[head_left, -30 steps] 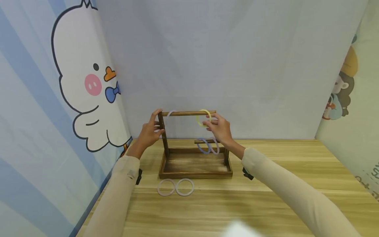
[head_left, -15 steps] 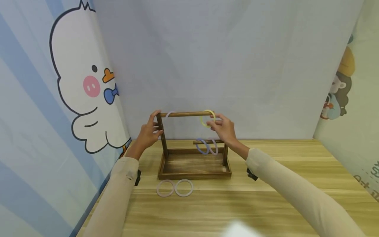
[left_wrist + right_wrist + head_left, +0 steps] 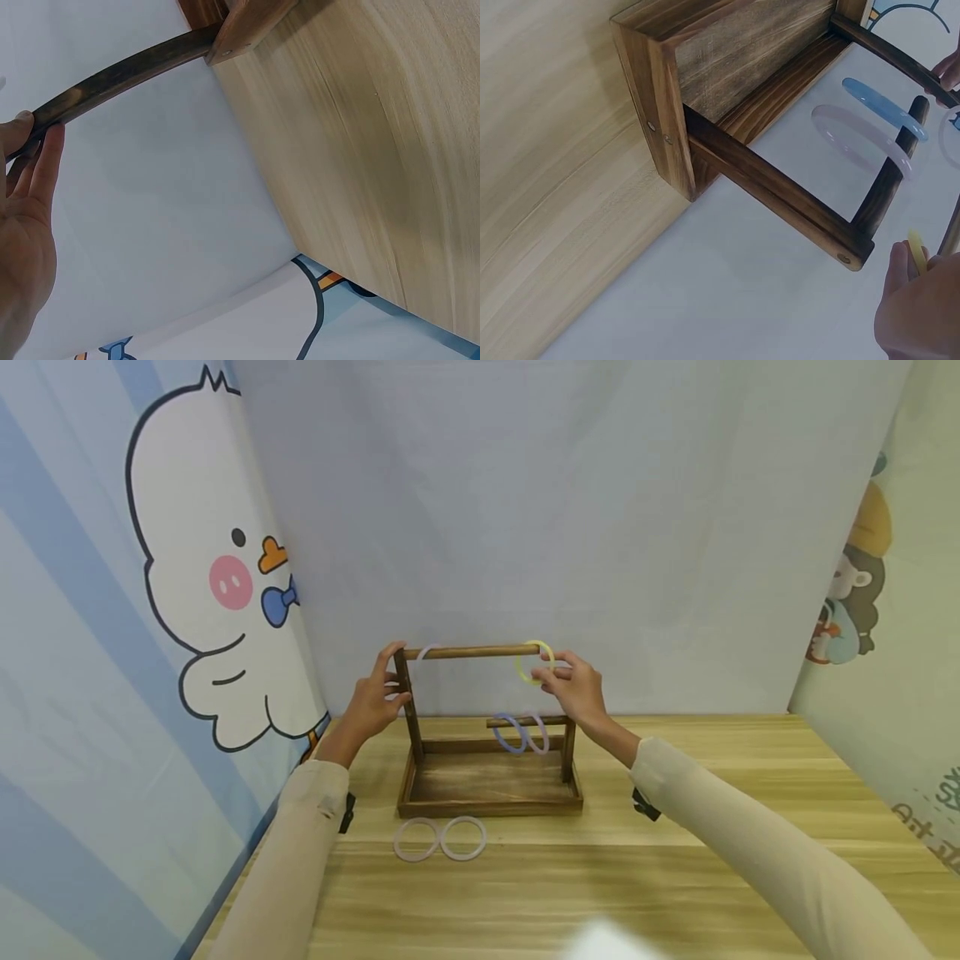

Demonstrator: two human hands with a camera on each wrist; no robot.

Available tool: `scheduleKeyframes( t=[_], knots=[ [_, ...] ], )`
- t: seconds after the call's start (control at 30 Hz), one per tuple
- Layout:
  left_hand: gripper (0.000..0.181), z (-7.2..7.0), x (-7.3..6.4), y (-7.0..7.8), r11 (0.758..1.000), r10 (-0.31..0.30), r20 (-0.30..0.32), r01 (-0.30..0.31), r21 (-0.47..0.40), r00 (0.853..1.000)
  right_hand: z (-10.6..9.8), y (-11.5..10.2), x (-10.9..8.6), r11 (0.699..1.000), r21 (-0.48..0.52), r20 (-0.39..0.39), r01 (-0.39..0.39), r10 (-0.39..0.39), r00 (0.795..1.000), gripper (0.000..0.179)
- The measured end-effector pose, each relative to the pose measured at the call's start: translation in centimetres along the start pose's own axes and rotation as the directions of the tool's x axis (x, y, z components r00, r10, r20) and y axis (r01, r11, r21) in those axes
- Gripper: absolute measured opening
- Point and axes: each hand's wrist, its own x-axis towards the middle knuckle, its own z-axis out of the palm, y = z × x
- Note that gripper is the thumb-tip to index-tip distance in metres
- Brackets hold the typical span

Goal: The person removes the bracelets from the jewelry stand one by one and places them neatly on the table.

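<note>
My right hand (image 3: 581, 689) pinches a yellow ring (image 3: 552, 653) at the free right end of the wooden rack's upper bar (image 3: 472, 652). The bar's tip shows inside the ring's outline. In the right wrist view, only a sliver of the yellow ring (image 3: 916, 251) shows past the fingers. My left hand (image 3: 372, 700) grips the top of the left post (image 3: 409, 710), thumb and fingers on either side in the left wrist view. A pale lavender ring (image 3: 424, 651) hangs at the upper bar's left. A blue ring (image 3: 877, 103) and a pale purple ring (image 3: 840, 142) hang on the lower bar.
Two pale rings, the left one (image 3: 417, 860) and the right one (image 3: 463, 858), lie side by side before the rack's tray base (image 3: 491, 809). The wooden table (image 3: 712, 827) meets a grey cloth backdrop behind. A cartoon-printed curtain (image 3: 202, 527) stands close at left.
My right hand has drawn the yellow ring rightward along the upper bar to its end. The left hand keeps its grip on the post. The view has shifted slightly.
</note>
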Motion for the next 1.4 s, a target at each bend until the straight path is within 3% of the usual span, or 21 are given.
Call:
scheduleKeyframes(
  t=[0.53, 0.9, 1.4],
  knots=[
    [0.09, 0.0, -0.2, 0.0, 1.0, -0.009, -0.002, 0.009, -0.004, 1.0, -0.5, 0.5, -0.5, 1.0, -0.001, -0.014, -0.005, 0.005, 1.0, 0.031],
    [0.089, 0.0, -0.2, 0.1, 1.0, -0.024, 0.009, 0.024, -0.001, 1.0, -0.6, 0.8, -1.4, 0.997, -0.012, 0.019, -0.072, 0.072, 0.997, 0.03],
    [0.091, 0.1, 0.0, -0.1, 1.0, -0.021, 0.009, 0.021, 0.01, 1.0, -0.2, -0.2, -2.5, 0.999, -0.013, 0.071, -0.049, 0.05, 0.996, 0.033]
  ],
)
